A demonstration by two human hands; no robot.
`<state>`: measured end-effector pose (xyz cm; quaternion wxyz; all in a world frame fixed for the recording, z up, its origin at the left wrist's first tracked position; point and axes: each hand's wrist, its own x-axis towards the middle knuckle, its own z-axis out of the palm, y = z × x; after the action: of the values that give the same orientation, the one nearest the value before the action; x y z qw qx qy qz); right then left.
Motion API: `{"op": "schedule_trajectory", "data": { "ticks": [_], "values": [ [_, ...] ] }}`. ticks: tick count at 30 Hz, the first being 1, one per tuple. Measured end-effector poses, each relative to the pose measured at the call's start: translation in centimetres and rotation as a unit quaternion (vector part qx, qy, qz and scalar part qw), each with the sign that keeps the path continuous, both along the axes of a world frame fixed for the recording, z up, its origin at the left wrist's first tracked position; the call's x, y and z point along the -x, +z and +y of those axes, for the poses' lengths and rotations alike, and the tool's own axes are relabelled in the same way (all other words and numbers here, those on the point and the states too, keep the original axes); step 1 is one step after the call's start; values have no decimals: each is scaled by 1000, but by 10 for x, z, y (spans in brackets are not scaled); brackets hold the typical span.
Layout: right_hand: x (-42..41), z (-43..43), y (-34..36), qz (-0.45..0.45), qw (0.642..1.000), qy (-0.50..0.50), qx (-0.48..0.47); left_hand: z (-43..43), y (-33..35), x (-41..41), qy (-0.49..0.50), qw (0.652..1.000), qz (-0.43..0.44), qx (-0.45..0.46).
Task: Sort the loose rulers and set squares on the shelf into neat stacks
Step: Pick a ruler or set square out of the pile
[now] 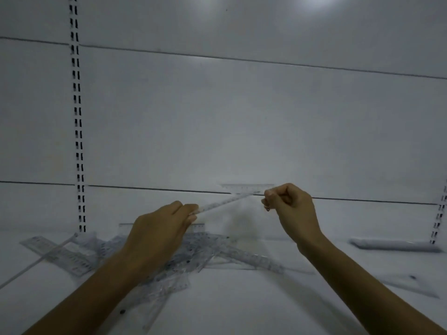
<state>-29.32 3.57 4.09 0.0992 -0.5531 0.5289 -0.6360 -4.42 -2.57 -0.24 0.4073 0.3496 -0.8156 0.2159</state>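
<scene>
Both hands are raised above the white shelf (242, 310). My left hand (159, 228) pinches the lower end of a clear ruler (227, 201) that slants up to the right. My right hand (290, 206) is curled and pinches a clear set square (246, 188) whose top edge shows level with the back panel's seam; its body is nearly invisible. Below the hands lies a loose pile of clear rulers and set squares (193, 257), crossing at many angles.
More clear rulers (58, 252) lie at the left beside a thin white strip (36, 262). A white rolled object (396, 245) lies at the back right, and a clear set square (411, 284) lies flat at the right. Slotted uprights (78, 141) run up the back panel.
</scene>
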Motion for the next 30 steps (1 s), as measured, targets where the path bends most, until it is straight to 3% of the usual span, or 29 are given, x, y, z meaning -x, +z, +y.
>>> {"op": "schedule_trajectory", "data": {
  "ticks": [5, 11, 16, 21, 27, 30],
  "values": [
    [59, 33, 8, 85, 996, 1, -17, 8, 6, 29, -4, 999, -34, 15],
    [150, 73, 11, 145, 989, -38, -5, 44, 39, 123, -35, 995, 59, -68],
    [224, 109, -1, 190, 979, -78, -9, 70, 26, 216, 2, 992, -33, -123],
    [276, 133, -34, 350, 932, -98, 2, 83, 12, 288, 22, 987, -98, -124],
    [290, 128, -56, 554, 827, -75, 60, 89, -15, 313, 36, 993, -97, -63],
    [287, 124, -67, 522, 851, -26, 38, 91, -23, 302, 26, 996, -39, -71]
  ]
}}
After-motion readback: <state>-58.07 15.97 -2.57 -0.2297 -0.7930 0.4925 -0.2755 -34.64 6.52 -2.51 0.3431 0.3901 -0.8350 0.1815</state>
